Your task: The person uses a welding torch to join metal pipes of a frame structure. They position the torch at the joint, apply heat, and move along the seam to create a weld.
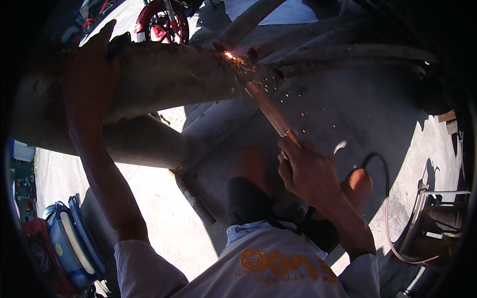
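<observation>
My left hand (92, 69) rests on the large grey steel tube (169, 79) at upper left, fingers stretched past its top edge, partly in shadow. My right hand (303, 169) is closed on a long copper-coloured torch (268, 109), angled up and left. Its tip meets the steel near the tube's upper right end, where a bright glow (228, 55) throws orange sparks down and rightward.
Thinner tubes (357, 52) branch rightward. A lower tube (139, 144) runs beneath the large one. A red motorcycle wheel (164, 25) stands behind. Blue padded items (69, 238) lie at lower left. A hose (385, 208) curves toward a metal rack (432, 223) at right.
</observation>
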`<action>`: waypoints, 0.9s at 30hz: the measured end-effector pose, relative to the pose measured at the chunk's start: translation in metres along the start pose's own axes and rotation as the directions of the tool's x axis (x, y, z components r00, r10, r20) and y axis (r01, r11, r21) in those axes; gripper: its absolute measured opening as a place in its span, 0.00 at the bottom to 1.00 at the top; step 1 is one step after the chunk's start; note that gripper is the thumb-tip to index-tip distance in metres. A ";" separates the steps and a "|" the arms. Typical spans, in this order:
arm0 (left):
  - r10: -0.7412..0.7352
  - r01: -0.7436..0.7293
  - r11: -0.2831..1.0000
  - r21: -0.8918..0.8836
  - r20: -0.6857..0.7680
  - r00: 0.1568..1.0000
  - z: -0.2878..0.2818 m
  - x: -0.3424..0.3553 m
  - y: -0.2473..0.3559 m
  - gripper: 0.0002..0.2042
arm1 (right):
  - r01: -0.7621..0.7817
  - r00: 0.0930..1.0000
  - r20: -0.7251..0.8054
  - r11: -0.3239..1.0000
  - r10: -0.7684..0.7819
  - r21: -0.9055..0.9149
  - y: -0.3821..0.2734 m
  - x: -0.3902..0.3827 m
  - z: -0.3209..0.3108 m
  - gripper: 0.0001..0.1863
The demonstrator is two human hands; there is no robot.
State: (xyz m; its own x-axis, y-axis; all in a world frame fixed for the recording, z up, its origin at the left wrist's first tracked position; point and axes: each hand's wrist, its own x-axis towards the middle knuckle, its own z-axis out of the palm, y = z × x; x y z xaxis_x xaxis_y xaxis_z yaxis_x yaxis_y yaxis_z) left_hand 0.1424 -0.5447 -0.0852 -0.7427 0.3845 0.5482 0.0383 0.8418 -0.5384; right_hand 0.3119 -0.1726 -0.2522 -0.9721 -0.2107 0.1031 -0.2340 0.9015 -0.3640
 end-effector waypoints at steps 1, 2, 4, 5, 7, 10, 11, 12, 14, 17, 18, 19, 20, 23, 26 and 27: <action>0.009 -0.010 0.999 -0.033 -0.017 1.000 0.001 -0.001 -0.002 0.32 | 0.014 1.000 -0.008 1.000 -0.014 -0.001 0.002 -0.001 0.000 0.18; 0.043 -0.047 0.997 -0.056 -0.075 0.996 0.002 -0.002 -0.005 0.31 | 0.009 1.000 0.005 1.000 -0.009 -0.005 0.004 0.000 0.001 0.18; 0.019 -0.019 0.986 -0.163 -0.002 1.000 0.006 -0.001 -0.014 0.30 | 0.015 1.000 0.008 1.000 -0.015 -0.003 0.006 0.001 0.004 0.17; 0.028 -0.029 0.976 -0.214 -0.006 1.000 0.008 0.001 -0.020 0.29 | 0.027 1.000 0.001 1.000 -0.027 0.004 0.007 0.001 0.004 0.17; 0.104 -0.108 0.984 -0.143 -0.036 0.994 0.013 0.007 -0.030 0.29 | 0.047 0.999 -0.012 0.999 -0.047 0.014 0.010 -0.001 0.003 0.17; 0.075 -0.084 0.989 -0.119 -0.072 0.995 0.015 0.022 -0.046 0.28 | 0.076 0.996 -0.040 0.997 -0.075 0.014 0.015 0.001 0.007 0.16; 0.042 -0.048 0.990 -0.133 -0.044 0.998 0.013 0.024 -0.050 0.28 | 0.074 0.997 -0.037 0.997 -0.074 -0.013 0.017 0.001 0.008 0.16; 0.033 -0.037 0.990 -0.139 -0.031 0.999 0.011 0.025 -0.053 0.28 | 0.063 0.998 -0.025 0.997 -0.064 -0.036 0.018 0.001 0.009 0.16; 0.036 -0.036 0.989 -0.145 -0.003 0.999 0.005 0.025 -0.060 0.28 | 0.057 0.998 -0.027 0.997 -0.059 -0.049 0.022 0.001 0.012 0.16; 0.181 -0.181 0.982 -0.054 -0.004 0.983 0.007 0.022 -0.060 0.29 | 0.066 0.997 -0.049 0.997 -0.067 -0.030 0.027 0.002 0.012 0.15; 0.170 -0.173 0.976 -0.131 -0.034 0.985 0.010 0.022 -0.059 0.29 | 0.057 0.997 -0.041 0.998 -0.058 -0.023 0.027 0.003 0.012 0.15; 0.122 -0.126 0.975 -0.183 -0.032 0.992 0.015 0.021 -0.058 0.29 | 0.049 0.998 -0.030 0.999 -0.049 -0.015 0.027 0.003 0.013 0.15; 0.072 -0.078 0.969 -0.234 -0.031 0.997 0.018 0.022 -0.058 0.30 | 0.047 0.999 -0.021 0.999 -0.047 -0.017 0.027 0.004 0.012 0.15; 0.110 -0.113 0.965 -0.235 -0.024 0.994 0.026 0.026 -0.064 0.30 | 0.042 0.999 -0.006 0.999 -0.042 -0.035 0.029 0.006 0.011 0.14; 0.105 -0.099 0.986 -0.131 0.040 0.994 0.029 0.028 -0.070 0.30 | 0.046 0.999 -0.006 0.997 -0.047 -0.057 0.031 0.007 0.010 0.15; 0.138 -0.134 0.982 -0.130 0.020 0.990 0.029 0.028 -0.071 0.30 | 0.042 0.999 -0.002 0.997 -0.042 -0.058 0.031 0.007 0.010 0.15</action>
State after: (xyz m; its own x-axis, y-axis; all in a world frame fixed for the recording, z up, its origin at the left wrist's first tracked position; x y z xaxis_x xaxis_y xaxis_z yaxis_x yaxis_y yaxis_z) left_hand 0.0994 -0.6048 -0.0496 -0.7435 0.4893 0.4559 0.2240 0.8245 -0.5197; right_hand 0.2980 -0.1500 -0.2724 -0.9614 -0.2475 0.1204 -0.2731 0.9122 -0.3055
